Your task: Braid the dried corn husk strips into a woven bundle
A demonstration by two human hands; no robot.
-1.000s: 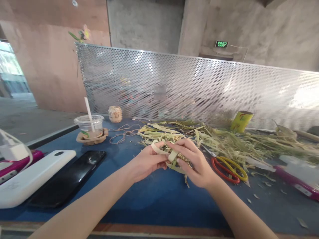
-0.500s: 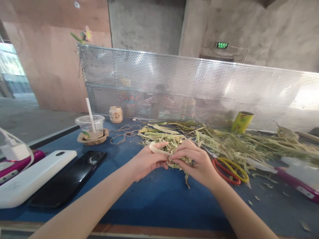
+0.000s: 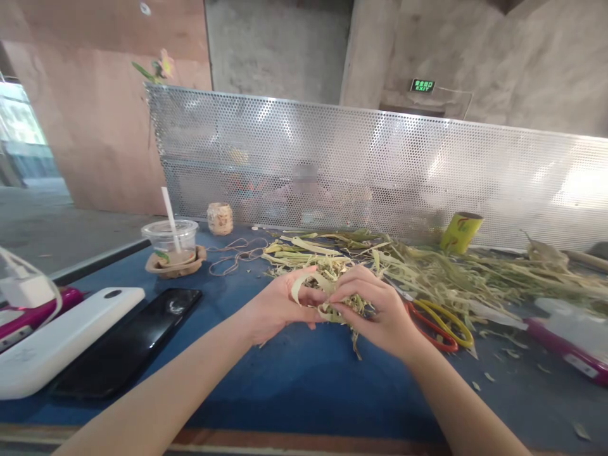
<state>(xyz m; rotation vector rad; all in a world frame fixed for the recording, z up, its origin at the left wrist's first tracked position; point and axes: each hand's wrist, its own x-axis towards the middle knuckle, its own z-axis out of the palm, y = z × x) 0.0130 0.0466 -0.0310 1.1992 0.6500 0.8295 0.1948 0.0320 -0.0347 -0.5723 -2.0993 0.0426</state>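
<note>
At the middle of the blue table, my left hand [image 3: 285, 307] and my right hand [image 3: 373, 307] meet over a heap of shredded plant fibre [image 3: 358, 304]. Between them a pale flat strip [image 3: 300, 285] arches up in a loop. The fingers of my left hand close on the strip's lower part from the left. My right hand pinches the strip's other end with thumb and forefinger. Behind the hands lie longer pale green leaf strips [image 3: 308, 246]. The fingertips partly hide the strip where the hands meet.
Red and yellow-handled scissors [image 3: 439, 326] lie right of my right hand. More dried leaves [image 3: 498, 278] and a yellow tube [image 3: 460, 233] are behind. On the left are a black phone [image 3: 128, 342], a white power bank [image 3: 71, 339], a lidded cup [image 3: 171, 237] and string [image 3: 240, 253].
The pale strip now stands in a taller, rounder loop between my hands. The fingers of my left hand have shifted and curled closer to my right hand.
</note>
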